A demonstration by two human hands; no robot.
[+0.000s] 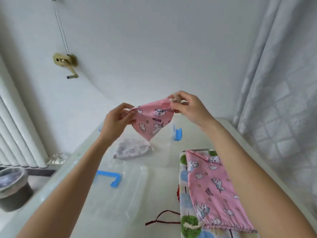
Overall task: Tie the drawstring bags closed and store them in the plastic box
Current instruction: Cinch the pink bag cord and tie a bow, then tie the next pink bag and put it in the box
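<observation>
Left hand [118,120] and right hand [186,107] pinch a soft pink unicorn-print bag [153,120] taut, fingers closed on fabric. Clear plastic box [137,152] sits below.

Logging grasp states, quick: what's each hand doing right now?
Left hand: closed, pinching the pink unicorn bag at its left edge.
Right hand: closed, pinching the bag's right end.

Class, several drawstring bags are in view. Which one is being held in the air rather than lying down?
The small pink unicorn bag, stretched between the left hand and right hand. The other pink bag lies flat on the table.
</observation>
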